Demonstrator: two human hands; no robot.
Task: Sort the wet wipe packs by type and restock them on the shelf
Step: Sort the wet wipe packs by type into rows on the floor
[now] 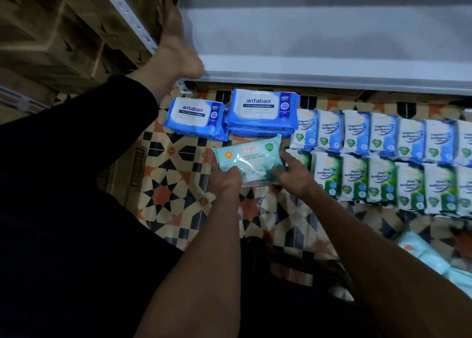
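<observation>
Both hands hold a pale teal soft plastic wet wipe pack (249,163) just above the patterned tiled floor (176,200). The left hand (226,180) has its grip closed on the pack's near left corner, thumb on top. The right hand (293,177) pinches the near right edge, fingers curled onto the pack.

Just beyond the pack lie blue and white antabax wipe packs (263,110), one single and one stack. To the right stand a row of blue and white fragrance-free wipe packs (383,136) and, touching it on the near side, a row of green and white pine wipe packs (383,182). More pale teal packs (424,253) lie at the lower right. A white metal shelf (332,57) juts out above; a bare foot (178,49) rests at its left edge.
</observation>
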